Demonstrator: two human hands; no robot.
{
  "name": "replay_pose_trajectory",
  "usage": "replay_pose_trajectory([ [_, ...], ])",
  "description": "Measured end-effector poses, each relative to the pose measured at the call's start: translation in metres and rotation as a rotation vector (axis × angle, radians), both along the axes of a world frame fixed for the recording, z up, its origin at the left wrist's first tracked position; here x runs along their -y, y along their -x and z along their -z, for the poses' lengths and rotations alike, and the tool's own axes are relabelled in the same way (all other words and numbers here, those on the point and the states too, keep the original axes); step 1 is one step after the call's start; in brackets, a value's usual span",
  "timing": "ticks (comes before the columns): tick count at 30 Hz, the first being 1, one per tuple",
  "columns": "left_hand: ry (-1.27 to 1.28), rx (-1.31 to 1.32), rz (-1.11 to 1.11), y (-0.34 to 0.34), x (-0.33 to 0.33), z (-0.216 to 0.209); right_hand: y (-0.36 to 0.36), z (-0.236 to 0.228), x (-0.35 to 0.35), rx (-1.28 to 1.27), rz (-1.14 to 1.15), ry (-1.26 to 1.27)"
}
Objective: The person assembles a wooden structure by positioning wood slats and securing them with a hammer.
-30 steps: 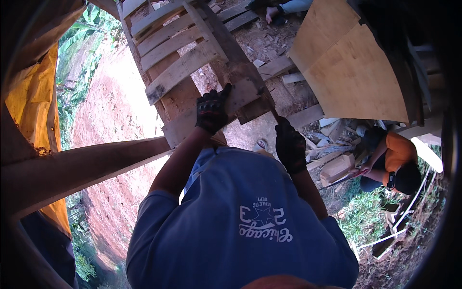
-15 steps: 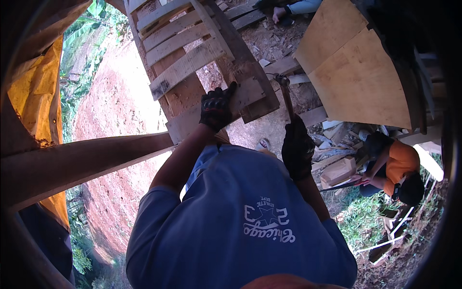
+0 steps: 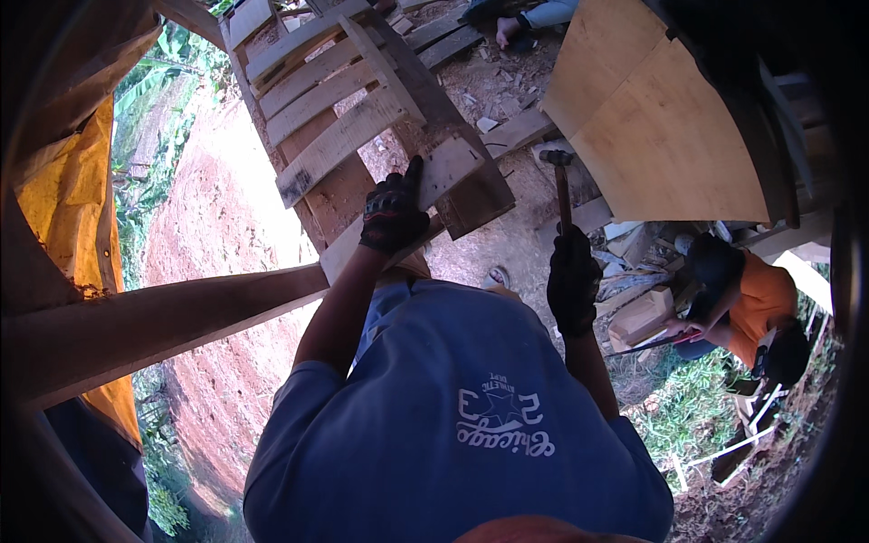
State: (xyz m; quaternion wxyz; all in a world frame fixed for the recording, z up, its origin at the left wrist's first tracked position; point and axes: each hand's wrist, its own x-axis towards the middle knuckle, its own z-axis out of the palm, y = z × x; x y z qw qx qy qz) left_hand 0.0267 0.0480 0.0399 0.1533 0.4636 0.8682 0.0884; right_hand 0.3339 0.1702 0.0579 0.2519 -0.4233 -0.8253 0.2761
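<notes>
Head view: the plank point(image 3: 451, 170) lies across the near end of a slatted frame. The gloved left hand point(image 3: 395, 215) rests on the plank, one digit stretched out along it; whether the other fingers grip its edge I cannot tell. Right of the plank and apart from it, the gloved right hand point(image 3: 572, 282) is wrapped round the handle of a hammer point(image 3: 563, 192), its head pointing away from the person. A dark board point(image 3: 480, 201) juts from under the plank's right end. Beyond the plank are the slats point(image 3: 339, 149), a strip point(image 3: 382, 65) crossing over some. Left of the plank is a beam point(image 3: 181, 317), then an orange tarp point(image 3: 77, 222). Well right of the plank are a plywood sheet point(image 3: 665, 131) and a co-worker point(image 3: 762, 299) beside a wood block point(image 3: 641, 319).
</notes>
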Motion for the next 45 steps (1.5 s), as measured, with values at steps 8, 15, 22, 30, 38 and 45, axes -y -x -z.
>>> replay_pose_trajectory([
  [8,-0.15,0.955,-0.023,0.04,0.02,-0.024,-0.028,0.026,-0.003,0.066,0.036,0.103],
  [15,-0.313,1.263,-0.036,0.05,0.049,-0.021,-0.006,0.041,-0.003,0.081,-0.071,0.048],
  [22,-0.318,1.223,-0.196,0.043,0.067,-0.021,0.047,0.049,-0.018,0.178,-0.245,-0.142],
  [30,-0.223,0.363,-0.199,-0.004,0.075,-0.048,0.117,0.086,-0.023,0.264,-0.345,-0.419],
  [38,-0.355,0.021,-0.121,0.056,0.013,-0.066,0.155,0.089,-0.037,0.114,-0.294,-0.5],
  [45,-0.231,-0.1,-0.18,0.185,-0.031,-0.069,0.181,0.102,-0.04,0.28,-0.28,-0.393],
])
